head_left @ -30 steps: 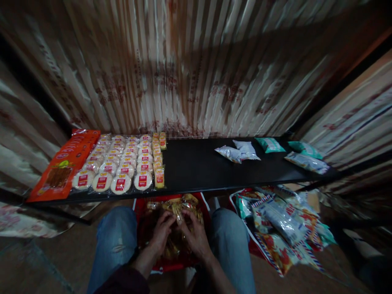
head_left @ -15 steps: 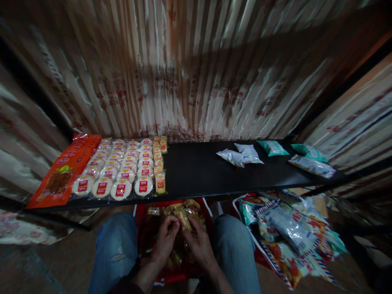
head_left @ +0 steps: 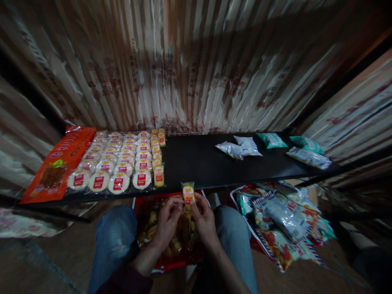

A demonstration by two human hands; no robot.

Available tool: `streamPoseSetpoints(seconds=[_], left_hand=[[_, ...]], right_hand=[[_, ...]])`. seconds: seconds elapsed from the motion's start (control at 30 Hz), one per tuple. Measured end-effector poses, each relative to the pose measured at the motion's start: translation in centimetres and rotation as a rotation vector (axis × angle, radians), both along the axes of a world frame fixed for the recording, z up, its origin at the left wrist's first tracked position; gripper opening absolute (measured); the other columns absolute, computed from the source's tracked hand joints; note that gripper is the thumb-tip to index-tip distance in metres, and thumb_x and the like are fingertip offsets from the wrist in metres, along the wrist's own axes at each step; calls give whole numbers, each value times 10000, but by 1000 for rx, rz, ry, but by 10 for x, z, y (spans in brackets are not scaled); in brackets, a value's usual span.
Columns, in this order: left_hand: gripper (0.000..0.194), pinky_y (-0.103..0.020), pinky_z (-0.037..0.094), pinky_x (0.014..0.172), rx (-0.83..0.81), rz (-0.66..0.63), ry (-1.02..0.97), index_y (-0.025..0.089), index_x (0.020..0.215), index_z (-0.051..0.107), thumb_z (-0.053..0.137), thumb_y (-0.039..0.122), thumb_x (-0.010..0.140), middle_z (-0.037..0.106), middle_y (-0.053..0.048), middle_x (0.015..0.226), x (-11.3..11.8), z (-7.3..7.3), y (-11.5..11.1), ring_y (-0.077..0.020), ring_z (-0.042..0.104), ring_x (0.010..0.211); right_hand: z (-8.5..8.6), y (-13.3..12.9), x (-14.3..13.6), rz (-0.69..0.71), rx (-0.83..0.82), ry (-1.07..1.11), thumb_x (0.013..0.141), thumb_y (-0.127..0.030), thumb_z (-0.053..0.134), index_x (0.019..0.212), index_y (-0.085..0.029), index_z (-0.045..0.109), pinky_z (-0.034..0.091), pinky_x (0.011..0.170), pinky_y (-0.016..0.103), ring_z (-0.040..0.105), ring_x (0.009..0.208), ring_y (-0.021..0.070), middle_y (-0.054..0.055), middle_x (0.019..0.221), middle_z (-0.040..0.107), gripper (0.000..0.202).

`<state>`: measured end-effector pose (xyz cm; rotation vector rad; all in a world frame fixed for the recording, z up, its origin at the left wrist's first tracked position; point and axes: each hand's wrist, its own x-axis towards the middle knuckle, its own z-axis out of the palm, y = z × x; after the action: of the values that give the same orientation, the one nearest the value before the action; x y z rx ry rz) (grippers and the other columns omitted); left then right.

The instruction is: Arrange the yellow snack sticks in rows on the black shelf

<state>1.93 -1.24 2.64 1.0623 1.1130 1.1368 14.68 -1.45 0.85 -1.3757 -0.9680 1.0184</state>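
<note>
A small yellow wrapped snack [head_left: 188,192] with a red label stands upright at the shelf's front edge, pinched in my right hand [head_left: 204,218]. My left hand [head_left: 169,218] is closed, its fingertips at the snack's left side; whether they grip it is unclear. Below both hands, a red basket [head_left: 202,258] between the knees holds several similar yellow snacks [head_left: 150,228]. On the black shelf [head_left: 196,159], a column of yellow snacks [head_left: 159,174] runs front to back, right of the rows of round white crackers [head_left: 141,179].
An orange packet [head_left: 56,167] lies at the shelf's left end. Silver bags [head_left: 234,149] and green bags [head_left: 271,140] lie toward the right. A second red basket [head_left: 255,241], piled with chip bags [head_left: 281,216], stands right of the knees. Patterned curtain hangs behind.
Both hands have moved up from over the basket toward the shelf edge. The yellow snack is now upright with its label showing. The camera view has shifted slightly.
</note>
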Motion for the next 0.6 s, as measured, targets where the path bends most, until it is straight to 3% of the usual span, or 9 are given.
streamPoseSetpoints(seconds=[0.37, 0.6], left_hand=[[102, -308, 464, 862, 63, 4, -3, 193, 833, 606, 547, 255, 778, 645, -72, 1121, 3, 10, 18, -194, 607, 1002], [130, -317, 452, 915, 129, 24, 104, 186, 824, 616, 519, 127, 762, 640, -69, 1101, 7, 24, 44, -179, 597, 1036]], right_hand=[[18, 25, -2, 18, 29, -7, 779, -458, 627, 1099, -195, 614, 514, 877, 354, 648, 979, 231, 67, 1068, 698, 414], [12, 55, 3, 15, 75, -127, 784, -437, 614, 1119, -214, 629, 489, 910, 382, 631, 1005, 233, 63, 1089, 686, 403]])
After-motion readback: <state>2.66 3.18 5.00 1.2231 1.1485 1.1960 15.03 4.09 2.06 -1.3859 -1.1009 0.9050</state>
